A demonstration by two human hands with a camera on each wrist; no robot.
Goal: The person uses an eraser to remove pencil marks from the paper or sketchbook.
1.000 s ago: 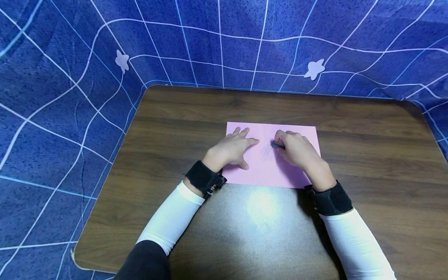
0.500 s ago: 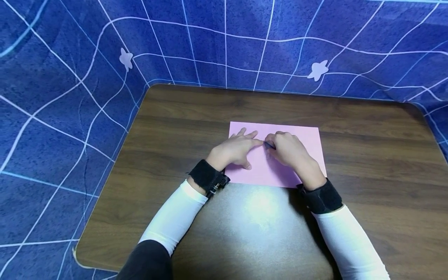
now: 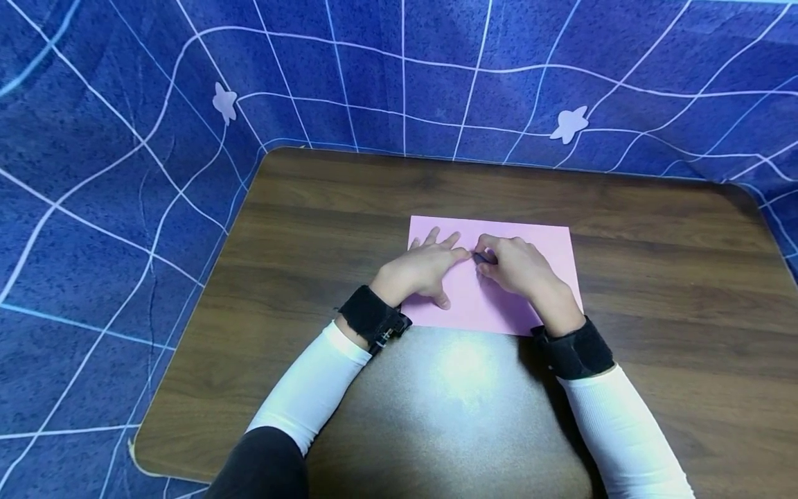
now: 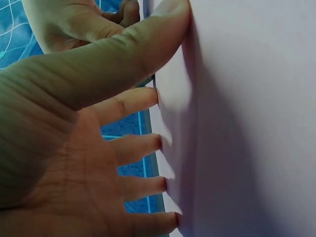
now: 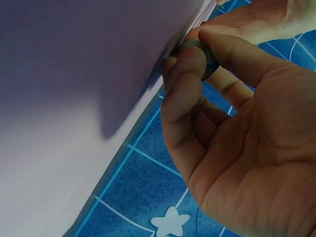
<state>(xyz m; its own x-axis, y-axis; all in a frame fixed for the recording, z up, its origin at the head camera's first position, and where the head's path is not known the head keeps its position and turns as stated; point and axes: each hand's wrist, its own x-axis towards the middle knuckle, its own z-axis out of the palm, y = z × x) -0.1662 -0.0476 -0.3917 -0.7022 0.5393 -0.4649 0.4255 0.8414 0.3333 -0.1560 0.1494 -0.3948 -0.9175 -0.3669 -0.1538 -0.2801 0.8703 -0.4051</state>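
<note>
A sheet of pink paper lies on the wooden table. My left hand rests on its left part with the fingers spread, fingertips on the paper in the left wrist view. My right hand pinches a small dark rounded piece, held against the paper right beside the left index fingertip. Up close in the right wrist view, the dark piece sits between thumb and curled fingers. Dark marks show on the paper near it; my hands hide part of them in the head view.
The brown wooden table extends around the paper on all sides. Behind it and to the left hangs a blue cloth with white wavy lines and stars. Black bands circle both wrists.
My right hand has moved left with the dark piece, up to the left index fingertip, then slightly back right. The left hand stays spread on the paper. The head view has shifted slightly.
</note>
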